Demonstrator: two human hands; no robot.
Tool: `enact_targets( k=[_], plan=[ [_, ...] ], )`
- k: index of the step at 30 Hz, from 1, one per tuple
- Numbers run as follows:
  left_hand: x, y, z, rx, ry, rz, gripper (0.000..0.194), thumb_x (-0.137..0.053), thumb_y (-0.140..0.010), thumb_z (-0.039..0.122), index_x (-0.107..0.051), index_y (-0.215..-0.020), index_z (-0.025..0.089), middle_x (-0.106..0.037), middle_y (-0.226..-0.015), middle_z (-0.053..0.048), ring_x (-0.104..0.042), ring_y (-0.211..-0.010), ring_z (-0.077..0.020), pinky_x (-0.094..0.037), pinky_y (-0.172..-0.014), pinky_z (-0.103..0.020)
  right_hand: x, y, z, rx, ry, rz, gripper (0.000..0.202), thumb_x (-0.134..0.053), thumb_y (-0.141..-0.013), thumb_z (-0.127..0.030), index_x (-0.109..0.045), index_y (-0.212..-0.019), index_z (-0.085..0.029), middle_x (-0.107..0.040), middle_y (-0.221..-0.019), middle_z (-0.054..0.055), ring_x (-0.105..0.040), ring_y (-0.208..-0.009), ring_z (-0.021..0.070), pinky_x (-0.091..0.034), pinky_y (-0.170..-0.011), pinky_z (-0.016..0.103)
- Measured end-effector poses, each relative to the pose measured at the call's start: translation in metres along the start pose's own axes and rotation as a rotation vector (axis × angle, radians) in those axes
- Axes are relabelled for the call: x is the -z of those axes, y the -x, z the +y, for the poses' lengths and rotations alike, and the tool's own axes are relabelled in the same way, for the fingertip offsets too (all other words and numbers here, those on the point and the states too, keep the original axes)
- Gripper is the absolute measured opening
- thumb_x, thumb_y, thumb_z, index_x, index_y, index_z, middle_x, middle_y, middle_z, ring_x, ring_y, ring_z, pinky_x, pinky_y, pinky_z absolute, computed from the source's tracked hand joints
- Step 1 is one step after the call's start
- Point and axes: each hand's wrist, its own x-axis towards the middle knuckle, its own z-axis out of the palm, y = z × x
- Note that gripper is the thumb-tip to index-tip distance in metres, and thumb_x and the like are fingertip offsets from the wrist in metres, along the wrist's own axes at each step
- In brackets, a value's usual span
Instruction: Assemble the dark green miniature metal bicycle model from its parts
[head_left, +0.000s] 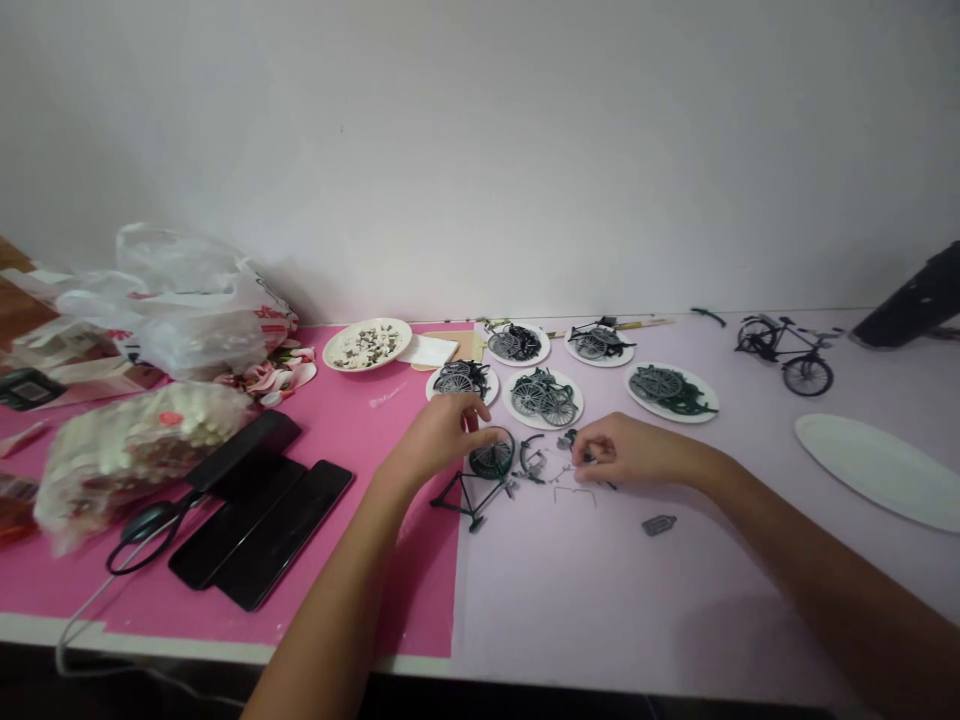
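Note:
My left hand (448,432) hovers over a small model bicycle wheel (492,453), thumb and fingers apart with nothing visible between them. Just below lies a dark green toy bicycle frame (466,494). Fingers pinched together, my right hand (619,450) is low over the table around a small dark piece, whose kind is hidden by the fingertips. Between the hands are a curved dark part (532,458), like a mudguard, and a thin grey wire-like bracket (575,493). A flat grey piece (659,525) lies nearer me, right of the bracket.
Several white plates of bicycle parts, one of them the plate (574,412), stand behind my hands. An assembled model bicycle (787,350), a white oval plate (877,470) and a black cylinder (911,300) are on the right. Leftward are a phone (281,530), plastic bags (187,310) and a bowl (367,365).

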Motion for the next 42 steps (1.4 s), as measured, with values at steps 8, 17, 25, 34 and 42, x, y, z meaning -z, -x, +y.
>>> enact_targets(
  k=[8, 17, 25, 34, 42],
  plan=[
    [-0.007, -0.001, -0.003, 0.004, -0.097, -0.219, 0.072, -0.094, -0.053, 0.060, -0.072, -0.110, 0.023, -0.071, -0.105, -0.006, -0.066, -0.088, -0.0270, -0.045, -0.067, -0.031, -0.018, 0.011, -0.010, -0.059, 0.111, -0.035, 0.018, -0.062, -0.087, -0.038, -0.071, -0.084, -0.023, -0.052, -0.069, 0.000, -0.041, -0.055, 0.0121, -0.028, -0.048, 0.025],
    [-0.013, -0.008, -0.017, -0.051, -0.147, -0.102, 0.040, -0.086, -0.071, 0.033, -0.073, -0.108, 0.023, -0.070, -0.103, -0.004, -0.065, -0.089, -0.0243, -0.046, -0.070, -0.031, -0.025, 0.012, -0.013, -0.017, 0.199, 0.010, 0.014, -0.061, -0.088, -0.035, -0.065, -0.081, -0.023, -0.057, -0.066, -0.001, -0.047, -0.054, 0.0132, -0.033, -0.050, 0.026],
    [-0.030, -0.003, 0.006, -0.214, -0.131, -0.034, 0.019, -0.077, -0.087, 0.040, -0.077, -0.090, 0.022, -0.074, -0.096, -0.006, -0.066, -0.088, -0.0227, -0.047, -0.075, -0.032, -0.037, 0.010, -0.004, 0.056, 0.198, 0.081, 0.010, -0.062, -0.082, -0.024, -0.061, -0.072, -0.024, -0.058, -0.063, 0.000, -0.046, -0.052, 0.0152, -0.025, -0.046, 0.029],
    [-0.057, -0.005, 0.011, -0.288, -0.211, -0.192, 0.014, -0.072, -0.090, 0.033, -0.083, -0.091, 0.024, -0.077, -0.091, -0.007, -0.066, -0.086, -0.0227, -0.046, -0.073, -0.030, -0.027, 0.010, -0.005, 0.088, 0.102, 0.195, 0.010, -0.056, -0.092, -0.031, -0.057, -0.084, -0.026, -0.056, -0.061, -0.002, -0.045, -0.052, 0.0163, -0.028, -0.049, 0.030],
    [-0.058, -0.004, 0.012, -0.260, -0.166, -0.177, 0.019, -0.061, -0.094, 0.021, -0.079, -0.097, 0.022, -0.077, -0.102, -0.007, -0.067, -0.093, -0.0232, -0.048, -0.080, -0.031, -0.032, 0.003, -0.007, 0.147, 0.006, 0.346, 0.015, -0.043, -0.104, -0.039, -0.049, -0.099, -0.026, -0.054, -0.076, -0.003, -0.047, -0.062, 0.0165, -0.036, -0.057, 0.028]
  ],
)
